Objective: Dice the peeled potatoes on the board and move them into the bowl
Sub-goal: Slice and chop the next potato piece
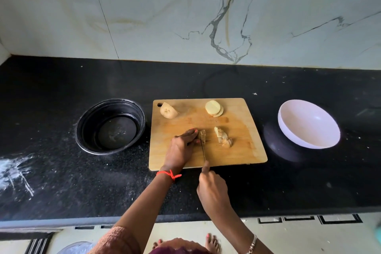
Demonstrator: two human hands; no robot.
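Wooden board (237, 150) | left grip (181, 146) pins potato piece (203, 135) | right grip (212, 189) clasps knife (204, 150), blade alongside

my board (243, 150) is pale matt wood. the counter (61, 171) is black speckled stone, polished. the white bowl (309, 123) looks smooth and glossy, the black tub (90, 128) perhaps plastic.

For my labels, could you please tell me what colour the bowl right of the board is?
The bowl is white, clearest in head view.
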